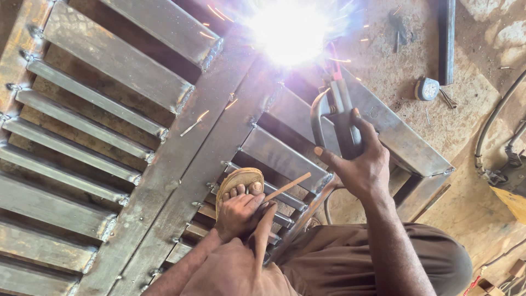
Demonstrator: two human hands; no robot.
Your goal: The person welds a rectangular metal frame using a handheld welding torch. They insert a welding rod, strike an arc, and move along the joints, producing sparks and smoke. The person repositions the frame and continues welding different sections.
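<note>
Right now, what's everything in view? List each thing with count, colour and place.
Metal louvred frame: one, grey steel, lying flat across left and centre.
Welding arc: one, white glare with sparks, top centre.
Electrode holder: one, dark, in the right hand.
Thin rod: one, tan, by the left hand.
Round grey object: one, on the sandy ground, upper right.
Cables: dark, right edge.
Sandal: one, tan, on the foot on the slats.
Left hand: resting on the foot.
Right hand: gripping the holder.
</note>
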